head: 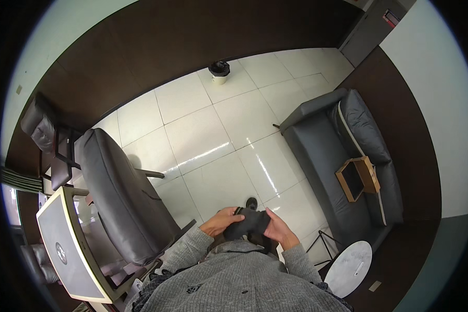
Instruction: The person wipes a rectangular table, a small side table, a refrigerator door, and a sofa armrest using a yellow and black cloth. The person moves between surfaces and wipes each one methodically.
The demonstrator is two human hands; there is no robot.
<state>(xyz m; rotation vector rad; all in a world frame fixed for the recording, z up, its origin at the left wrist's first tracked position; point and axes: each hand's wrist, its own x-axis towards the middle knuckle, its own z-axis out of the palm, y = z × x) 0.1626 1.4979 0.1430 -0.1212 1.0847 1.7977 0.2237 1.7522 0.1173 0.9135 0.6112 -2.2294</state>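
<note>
Between my two hands is a dark grey cloth item (253, 221), held in front of my waist. My left hand (221, 221) grips its left end, where a thin lighter stripe runs along a dark band, with the thumb lying on top. At the opposite end, my right hand (277, 230) pinches the edge with the thumb uppermost. Whether the cloth is a sock or another small garment cannot be made out. Below it, part of a dark shoe (251, 203) shows on the floor.
On the right, an open cardboard box (351, 181) with a dark inside lies on a grey sofa (316, 156). A round marble-look side table (347, 269) stands nearer me. Leftward are a dark armchair (121, 195) and a pale-rimmed table (64, 249). A lined bin (219, 74) stands by the far wall.
</note>
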